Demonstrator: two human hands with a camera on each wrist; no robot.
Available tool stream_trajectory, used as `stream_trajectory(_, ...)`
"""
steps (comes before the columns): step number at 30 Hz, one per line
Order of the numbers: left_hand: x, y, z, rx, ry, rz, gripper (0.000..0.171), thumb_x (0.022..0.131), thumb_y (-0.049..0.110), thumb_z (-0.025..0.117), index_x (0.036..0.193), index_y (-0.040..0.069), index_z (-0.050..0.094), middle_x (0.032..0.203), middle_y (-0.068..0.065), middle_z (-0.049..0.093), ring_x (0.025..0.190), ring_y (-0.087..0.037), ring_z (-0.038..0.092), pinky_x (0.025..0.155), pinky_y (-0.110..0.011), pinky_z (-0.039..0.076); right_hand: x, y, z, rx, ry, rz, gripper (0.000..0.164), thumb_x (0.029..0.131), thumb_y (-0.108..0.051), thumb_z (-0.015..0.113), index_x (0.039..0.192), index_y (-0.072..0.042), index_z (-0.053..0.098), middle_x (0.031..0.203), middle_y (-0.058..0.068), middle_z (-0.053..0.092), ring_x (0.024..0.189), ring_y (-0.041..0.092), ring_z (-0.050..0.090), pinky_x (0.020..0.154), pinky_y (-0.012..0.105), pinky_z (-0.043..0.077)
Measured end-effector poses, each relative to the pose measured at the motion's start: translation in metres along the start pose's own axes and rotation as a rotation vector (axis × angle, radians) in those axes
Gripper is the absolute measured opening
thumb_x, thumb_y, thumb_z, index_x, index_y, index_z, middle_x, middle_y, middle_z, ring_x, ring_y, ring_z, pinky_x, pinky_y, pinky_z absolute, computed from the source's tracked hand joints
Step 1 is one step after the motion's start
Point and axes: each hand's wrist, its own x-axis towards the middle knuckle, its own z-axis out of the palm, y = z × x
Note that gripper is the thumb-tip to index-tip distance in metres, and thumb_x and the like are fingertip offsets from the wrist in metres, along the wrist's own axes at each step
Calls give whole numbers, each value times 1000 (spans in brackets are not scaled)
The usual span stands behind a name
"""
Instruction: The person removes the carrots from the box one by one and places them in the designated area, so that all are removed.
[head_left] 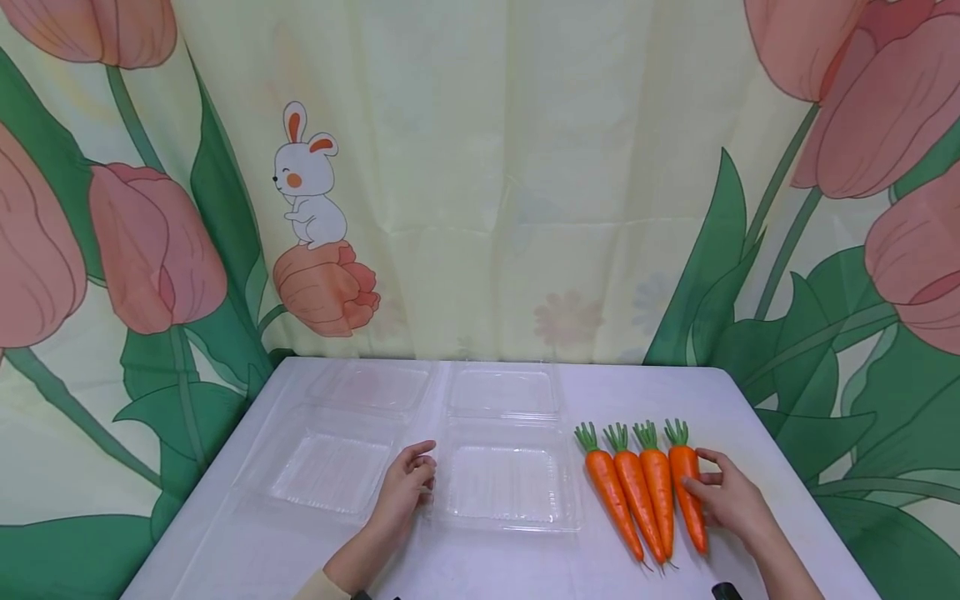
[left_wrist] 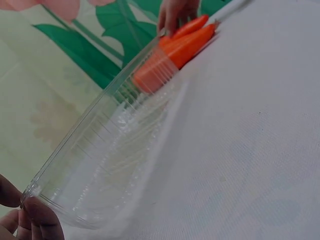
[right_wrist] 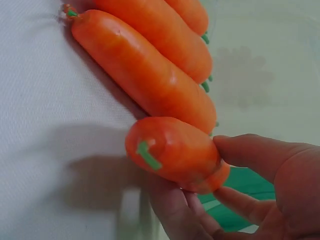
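My right hand (head_left: pixel 731 500) grips the rightmost carrot (head_left: pixel 686 492), thumb on one side and fingers on the other. In the right wrist view this carrot (right_wrist: pixel 172 150) points its tapered end at the camera, and its tip looks raised off the cloth. To its left lie several more orange carrots (head_left: pixel 617 496) with green tops, side by side. My left hand (head_left: pixel 405 487) pinches the left rim of a clear plastic clamshell box (head_left: pixel 502 527) between thumb and fingers. That box stands with its lid (head_left: pixel 502 392) folded back; carrots show through its wall (left_wrist: pixel 100 125) in the left wrist view.
A second clear clamshell box (head_left: pixel 330 471) lies unfolded on the left, its lid (head_left: pixel 378 387) toward the back. Both boxes rest on a white-covered table (head_left: pixel 637 387). Behind the table hangs a curtain (head_left: pixel 585 167) printed with tulips and a rabbit.
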Motion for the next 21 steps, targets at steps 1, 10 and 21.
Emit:
stream_trajectory(1, 0, 0, 0, 0, -3, 1, 46, 98, 5, 55, 143, -1, 49, 99, -1, 54, 76, -14, 51, 59, -25, 45, 0, 1, 0, -11, -5, -1, 81, 98, -33, 69, 155, 4, 25, 132, 42, 47, 87, 24, 64, 71, 36, 62)
stream_trajectory(10, -1, 0, 0, 13, 3, 1, 45, 97, 4, 54, 142, -1, 50, 99, -1, 53, 75, -14, 51, 58, -24, 45, 2, 6, -2, -32, -21, 2, 81, 99, -40, 65, 152, 8, 27, 135, 45, 45, 95, 32, 66, 75, 37, 62)
stream_trajectory(21, -4, 2, 6, 349, 64, 204, 41, 92, 1, 58, 132, 1, 60, 120, -14, 50, 94, -20, 50, 66, -22, 48, 3, -6, -10, -108, 29, -19, 80, 101, -46, 57, 152, 9, 29, 141, 46, 40, 121, 56, 52, 93, 58, 56)
